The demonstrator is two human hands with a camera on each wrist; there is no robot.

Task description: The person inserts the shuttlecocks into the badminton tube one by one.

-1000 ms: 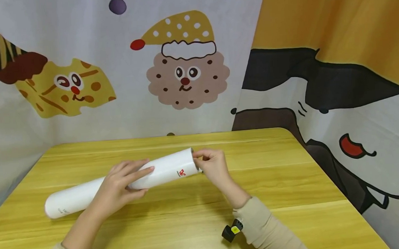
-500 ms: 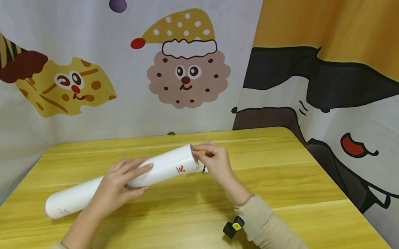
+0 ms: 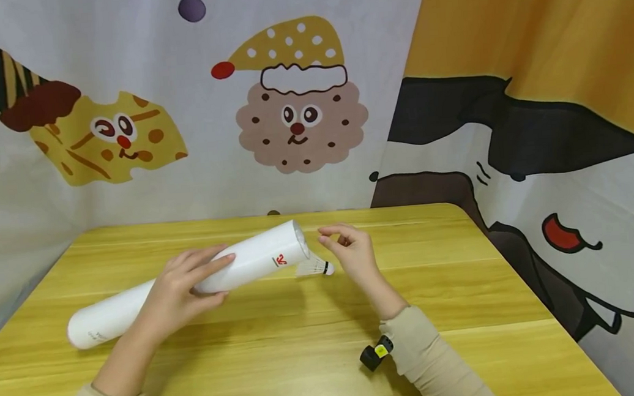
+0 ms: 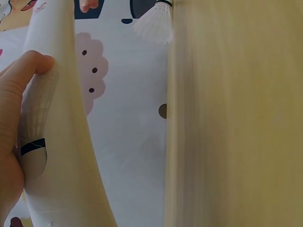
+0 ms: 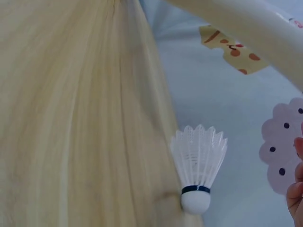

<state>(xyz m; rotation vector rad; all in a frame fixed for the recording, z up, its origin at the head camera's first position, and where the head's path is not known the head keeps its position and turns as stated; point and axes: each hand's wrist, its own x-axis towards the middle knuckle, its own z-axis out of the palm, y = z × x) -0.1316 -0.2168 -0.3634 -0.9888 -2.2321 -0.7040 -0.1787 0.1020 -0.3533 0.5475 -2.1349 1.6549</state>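
Observation:
My left hand (image 3: 177, 290) grips the middle of a long white shuttlecock tube (image 3: 260, 254), thumb on the near side and fingers over the top. The tube's left end rests on the table and its right end is raised. A shuttlecock picture shows on the tube wall in the left wrist view. A white shuttlecock (image 3: 316, 265) with a dark band and white cork lies on the table below the raised end, which hides part of its feathers. Just right of the tube's end, my right hand (image 3: 354, 253) hovers with bent fingers, a small gap between thumb and forefinger, nothing visible in them.
A yellow wood-grain table (image 3: 306, 358) lies beneath both hands. Behind it hangs a cartoon-printed curtain (image 3: 195, 194), which also runs along the right side. Small black devices are strapped to both wrists.
My right hand has come away from the tube's end, moving right. The tube's right end has tilted up and shifted slightly left, showing more of the shuttlecock.

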